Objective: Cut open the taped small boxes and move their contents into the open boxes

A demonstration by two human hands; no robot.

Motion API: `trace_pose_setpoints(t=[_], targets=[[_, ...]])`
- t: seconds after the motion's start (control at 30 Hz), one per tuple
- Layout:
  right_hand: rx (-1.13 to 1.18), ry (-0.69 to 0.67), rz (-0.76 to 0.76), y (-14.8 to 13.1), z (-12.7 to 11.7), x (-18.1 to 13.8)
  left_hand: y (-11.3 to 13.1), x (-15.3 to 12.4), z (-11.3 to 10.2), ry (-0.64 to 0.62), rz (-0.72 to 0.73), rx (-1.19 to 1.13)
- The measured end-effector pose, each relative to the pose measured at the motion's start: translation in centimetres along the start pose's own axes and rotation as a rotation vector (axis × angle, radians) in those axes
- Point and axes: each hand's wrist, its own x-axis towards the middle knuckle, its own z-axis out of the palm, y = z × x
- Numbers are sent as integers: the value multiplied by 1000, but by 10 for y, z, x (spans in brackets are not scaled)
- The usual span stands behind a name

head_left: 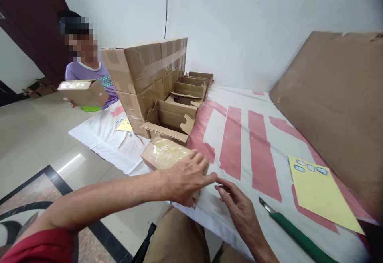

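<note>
My left hand (187, 177) rests on a small cardboard box (163, 153) whose top is covered in clear tape, fingers curled over its near end. Beside it my right hand (239, 207) lies on the white and red cloth (239, 135), fingers stretched toward the box and touching the left fingertips. Nothing shows in the right hand. The box sits at the cloth's near left edge, in front of an open, torn carton (170, 121).
A green-handled utility knife (291, 229) and a yellow sticker sheet (320, 191) lie right of my hands. Stacked taped cartons (143, 71) and open boxes (191, 85) stand behind. A large cardboard sheet (338, 103) leans at right. A seated person at left holds a box (82, 92).
</note>
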Motion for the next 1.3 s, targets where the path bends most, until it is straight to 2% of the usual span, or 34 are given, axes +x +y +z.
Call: trace_pose_setpoints(t=[0.17, 0.27, 0.37, 0.47, 0.53, 0.63, 0.7, 0.77, 0.9, 1.03, 1.3], targets=[[103, 233, 135, 10, -37, -7, 36, 55, 11, 98, 97, 31], [215, 286, 154, 18, -52, -14, 48, 74, 23, 125, 105, 3], [242, 281, 130, 25, -60, -19, 53, 70, 27, 187, 87, -27], [190, 257, 108, 31, -63, -22, 57, 41, 26, 323, 73, -158], [155, 247, 101, 34, -64, -24, 61, 13, 28, 523, -78, -294], [127, 221, 97, 34, -60, -29, 67, -25, 45, 895, -538, -446], [133, 204, 101, 33, -56, -33, 69, -40, 66, 1022, -802, -553], [158, 202, 108, 32, -49, -38, 70, -46, 88, 1036, -953, -719], [189, 183, 80, 33, -37, -49, 66, -38, 118, 1016, -1073, -990], [166, 151, 7, 29, -26, -56, 64, -32, 125, 1063, -1117, -1029], [77, 167, -8, 19, -18, -59, 79, -35, 127, 1063, -1140, -947]])
